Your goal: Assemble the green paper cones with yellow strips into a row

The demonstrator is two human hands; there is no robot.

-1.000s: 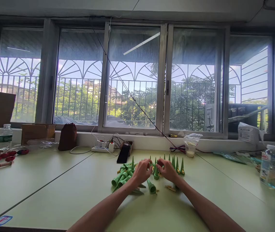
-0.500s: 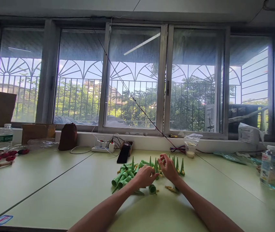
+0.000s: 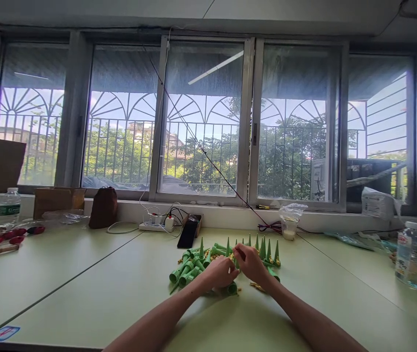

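Green cones [image 3: 188, 269] lay heaped on the table [image 3: 83, 288] just left of the fingers, with more standing upright beyond them. The left hand [image 3: 220, 274] and right hand [image 3: 252, 264] met over the pile, fingers curled close; whether they pinched anything could not be told. One fallen cone [image 3: 232, 288] lay beneath the left knuckles.

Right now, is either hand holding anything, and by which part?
It cannot be told: the left hand and right hand sit curled together over the green cones, hiding whatever the grip is on.
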